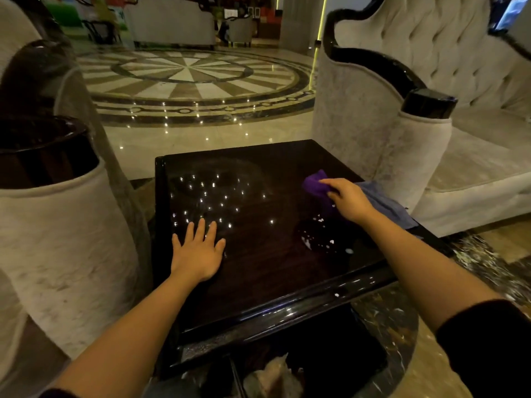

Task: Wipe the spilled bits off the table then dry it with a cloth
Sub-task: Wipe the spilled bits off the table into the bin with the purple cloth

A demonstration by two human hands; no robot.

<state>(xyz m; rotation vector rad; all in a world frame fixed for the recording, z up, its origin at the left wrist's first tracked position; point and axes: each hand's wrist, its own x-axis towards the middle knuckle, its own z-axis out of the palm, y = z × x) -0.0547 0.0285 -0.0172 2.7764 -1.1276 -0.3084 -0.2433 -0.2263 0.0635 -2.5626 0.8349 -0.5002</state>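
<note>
A glossy dark square table (258, 271) fills the middle of the head view. My right hand (349, 201) presses a purple cloth (314, 186) on the table's right side. Small white spilled bits (319, 234) lie scattered on the dark top just below that hand, with one bit near the front edge. A grey-blue cloth (388, 202) lies flat at the table's right edge, partly under my right forearm. My left hand (198, 251) rests flat on the table's left half, fingers spread, holding nothing.
A pale velvet armchair (57, 225) stands close on the left and a tufted sofa (431, 110) on the right. A dark bin (330, 366) with crumpled paper sits below the table's front edge. Polished marble floor lies beyond.
</note>
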